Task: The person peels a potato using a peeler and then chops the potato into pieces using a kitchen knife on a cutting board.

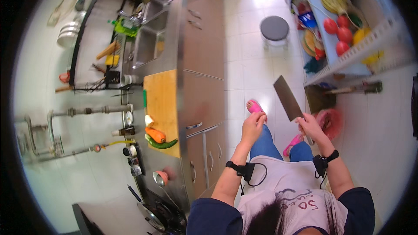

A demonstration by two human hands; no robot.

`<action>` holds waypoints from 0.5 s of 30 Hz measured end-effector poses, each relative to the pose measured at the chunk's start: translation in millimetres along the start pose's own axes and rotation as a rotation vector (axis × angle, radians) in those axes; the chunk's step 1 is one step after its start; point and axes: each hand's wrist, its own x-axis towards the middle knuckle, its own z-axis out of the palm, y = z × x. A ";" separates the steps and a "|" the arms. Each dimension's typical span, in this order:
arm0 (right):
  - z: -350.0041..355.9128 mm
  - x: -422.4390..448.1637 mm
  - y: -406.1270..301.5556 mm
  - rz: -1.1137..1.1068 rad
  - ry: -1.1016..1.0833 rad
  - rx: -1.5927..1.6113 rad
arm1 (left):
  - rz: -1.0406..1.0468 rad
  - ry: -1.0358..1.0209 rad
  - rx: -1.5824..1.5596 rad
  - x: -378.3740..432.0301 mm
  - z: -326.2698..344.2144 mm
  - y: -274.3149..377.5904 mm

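Note:
My right hand [310,126] grips the handle of a broad-bladed cleaver [289,98], its blade pointing away from me over the floor. My left hand [253,126] is raised in front of my thigh with its fingers curled; whether something small is in it cannot be told. To the left, a wooden cutting board [161,98] lies on the steel counter. Near the board's closer end are a carrot [155,135], a green cucumber or similar long vegetable [163,144] and a small pale piece [149,121]. A green-handled tool [145,98] lies along the board's far-left edge.
A steel sink [148,47] is set beyond the board. A pan [152,217] and a ladle [161,179] are by the stove at lower left. A round grey stool [274,28] stands on the floor ahead. At right are a shelf rack [352,59] and a pink bin [331,124].

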 end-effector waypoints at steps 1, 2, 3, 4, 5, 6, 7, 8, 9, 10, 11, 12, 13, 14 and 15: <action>19.9 15.4 -37.5 -0.017 -0.043 -0.001 | -0.028 0.032 0.004 9.5 -23.5 -5.3; 42.0 28.2 -71.6 -0.033 -0.084 0.003 | -0.063 0.138 -0.145 16.9 -42.7 -17.8; 65.5 41.6 -94.5 -0.057 -0.160 -0.006 | -0.145 0.166 -0.157 21.1 -63.9 -25.2; 83.8 57.8 -124.0 -0.087 -0.229 -0.022 | -0.217 0.195 -0.179 33.6 -88.3 -28.2; 102.2 74.0 -153.3 -0.115 -0.300 -0.037 | -0.289 0.222 -0.200 49.5 -114.5 -31.4; 123.0 93.7 -176.0 -0.168 -0.356 -0.084 | -0.222 0.300 -0.184 63.7 -135.2 -47.7; 138.2 110.5 -200.3 -0.214 -0.390 -0.107 | -0.194 0.335 -0.255 81.0 -158.3 -43.7; 153.3 124.4 -224.2 -0.258 -0.427 -0.130 | -0.169 0.371 -0.324 101.9 -182.1 -38.2; 171.4 137.1 -249.7 -0.251 -0.422 -0.161 | -0.132 0.409 -0.383 127.1 -209.5 -36.4; 187.4 148.8 -274.5 -0.243 -0.430 -0.203 | -0.115 0.452 -0.446 145.4 -231.3 -40.2; 201.9 161.0 -298.6 -0.234 -0.437 -0.243 | -0.098 0.494 -0.509 162.4 -251.8 -44.7; 211.4 174.4 -322.1 -0.264 -0.419 -0.322 | -0.076 0.518 -0.580 182.2 -267.0 -48.5; 223.7 186.9 -344.4 -0.293 -0.418 -0.402 | -0.105 0.549 -0.655 195.1 -282.8 -51.3; 235.1 199.0 -366.2 -0.322 -0.415 -0.482 | -0.135 0.579 -0.731 207.6 -297.4 -53.7; 244.1 212.0 -391.1 -0.312 -0.411 -0.531 | -0.153 0.598 -0.806 225.1 -310.8 -56.0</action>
